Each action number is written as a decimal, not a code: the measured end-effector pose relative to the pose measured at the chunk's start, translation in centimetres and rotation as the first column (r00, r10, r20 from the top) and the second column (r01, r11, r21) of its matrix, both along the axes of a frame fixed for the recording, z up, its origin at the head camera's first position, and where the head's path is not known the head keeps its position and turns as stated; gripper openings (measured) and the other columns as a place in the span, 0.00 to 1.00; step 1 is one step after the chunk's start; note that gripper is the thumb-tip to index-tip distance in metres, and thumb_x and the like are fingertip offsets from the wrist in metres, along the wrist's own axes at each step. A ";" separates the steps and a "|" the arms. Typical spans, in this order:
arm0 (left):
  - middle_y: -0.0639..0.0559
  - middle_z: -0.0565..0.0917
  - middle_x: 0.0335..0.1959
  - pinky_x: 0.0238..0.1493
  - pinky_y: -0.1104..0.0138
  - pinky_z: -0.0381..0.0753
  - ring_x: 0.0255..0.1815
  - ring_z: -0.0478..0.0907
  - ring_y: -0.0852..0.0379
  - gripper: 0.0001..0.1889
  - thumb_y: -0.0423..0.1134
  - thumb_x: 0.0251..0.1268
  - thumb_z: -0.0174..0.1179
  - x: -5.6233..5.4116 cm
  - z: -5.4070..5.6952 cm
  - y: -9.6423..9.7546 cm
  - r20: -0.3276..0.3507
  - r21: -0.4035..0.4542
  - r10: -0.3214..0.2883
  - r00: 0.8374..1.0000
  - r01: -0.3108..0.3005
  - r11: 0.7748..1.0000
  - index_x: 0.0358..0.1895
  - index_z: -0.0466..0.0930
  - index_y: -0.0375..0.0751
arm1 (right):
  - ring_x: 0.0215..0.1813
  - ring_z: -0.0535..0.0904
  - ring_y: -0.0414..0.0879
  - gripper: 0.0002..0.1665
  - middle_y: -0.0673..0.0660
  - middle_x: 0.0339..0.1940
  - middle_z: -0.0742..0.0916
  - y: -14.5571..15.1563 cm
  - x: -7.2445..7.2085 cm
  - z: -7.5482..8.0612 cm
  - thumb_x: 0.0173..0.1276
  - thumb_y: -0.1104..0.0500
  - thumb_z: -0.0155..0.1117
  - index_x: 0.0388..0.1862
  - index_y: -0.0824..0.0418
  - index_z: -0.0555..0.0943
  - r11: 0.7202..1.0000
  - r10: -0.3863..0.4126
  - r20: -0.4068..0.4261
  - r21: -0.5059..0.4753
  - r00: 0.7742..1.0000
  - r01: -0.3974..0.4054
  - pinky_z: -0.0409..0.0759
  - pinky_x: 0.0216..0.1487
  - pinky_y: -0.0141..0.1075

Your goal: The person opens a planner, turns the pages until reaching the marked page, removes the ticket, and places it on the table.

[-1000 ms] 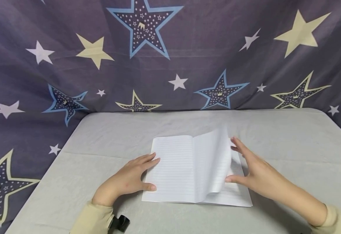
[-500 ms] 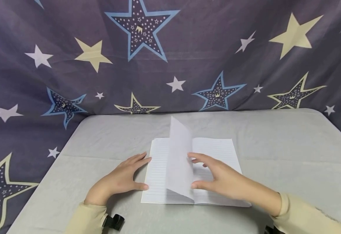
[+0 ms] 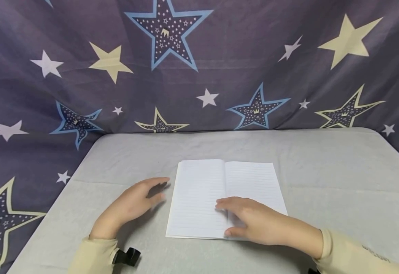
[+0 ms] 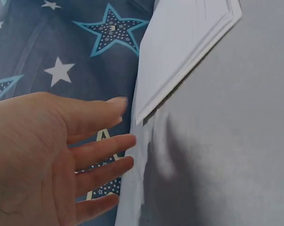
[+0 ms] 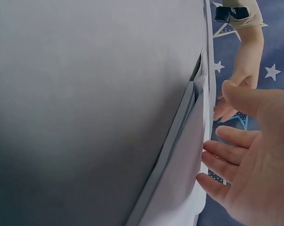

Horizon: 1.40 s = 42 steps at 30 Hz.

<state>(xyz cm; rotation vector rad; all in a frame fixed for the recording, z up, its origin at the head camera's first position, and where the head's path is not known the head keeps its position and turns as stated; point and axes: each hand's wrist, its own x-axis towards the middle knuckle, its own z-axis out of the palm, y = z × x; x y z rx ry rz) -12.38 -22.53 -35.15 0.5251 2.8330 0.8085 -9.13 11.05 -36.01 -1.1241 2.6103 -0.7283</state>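
Note:
An open notebook with lined white pages lies flat on the table, its fold running through the middle. My right hand is over the lower part of the right page, fingers relaxed and reaching across the fold; it grips nothing, and whether it touches the paper I cannot tell. Just left of the notebook is my left hand, apart from the page edge, with loose fingers and nothing in them. The left wrist view shows the notebook's edge beyond that hand's fingertips.
A pale grey cloth covers the table. Behind it hangs a dark curtain printed with stars. A black strap device sits on the left wrist.
A page that stood half raised has turned over from right to left and now lies flat. My right hand has come left to the fold; my left hand has drawn off the notebook.

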 end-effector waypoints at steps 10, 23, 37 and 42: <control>0.45 0.68 0.72 0.71 0.46 0.62 0.73 0.64 0.42 0.33 0.44 0.61 0.69 0.7 -1.0 2.9 -0.063 -0.078 -0.156 0.986 0.151 0.985 0.70 0.71 0.42 | 0.68 0.73 0.47 0.29 0.49 0.66 0.79 0.2 0.1 -0.2 0.67 0.50 0.68 0.64 0.58 0.77 1.000 0.026 -0.040 -0.001 0.999 -0.026 0.72 0.66 0.48; 0.44 0.66 0.74 0.70 0.42 0.61 0.73 0.62 0.39 0.41 0.48 0.52 0.74 0.8 -1.2 2.6 0.008 -0.122 -0.204 0.979 0.204 0.971 0.71 0.70 0.40 | 0.64 0.76 0.50 0.31 0.49 0.62 0.81 7.4 0.1 -1.1 0.64 0.48 0.71 0.64 0.55 0.77 0.993 -0.042 -0.187 -0.114 0.981 0.021 0.72 0.66 0.37; 0.45 0.65 0.74 0.69 0.40 0.60 0.74 0.60 0.39 0.42 0.49 0.52 0.74 0.7 -1.2 2.5 0.037 -0.126 -0.181 0.983 0.184 0.975 0.71 0.69 0.43 | 0.67 0.70 0.59 0.53 0.56 0.71 0.74 12.1 -0.3 -3.2 0.42 0.29 0.70 0.66 0.54 0.76 0.998 -0.068 -0.275 -0.027 0.959 0.064 0.65 0.69 0.38; 0.45 0.66 0.74 0.70 0.41 0.60 0.74 0.60 0.39 0.42 0.48 0.51 0.74 0.7 -1.3 2.6 0.037 -0.125 -0.174 0.984 0.177 0.976 0.71 0.70 0.42 | 0.68 0.69 0.61 0.54 0.58 0.71 0.74 11.9 -0.4 -3.0 0.40 0.27 0.66 0.65 0.54 0.76 0.995 -0.100 -0.217 0.000 0.971 0.102 0.71 0.58 0.61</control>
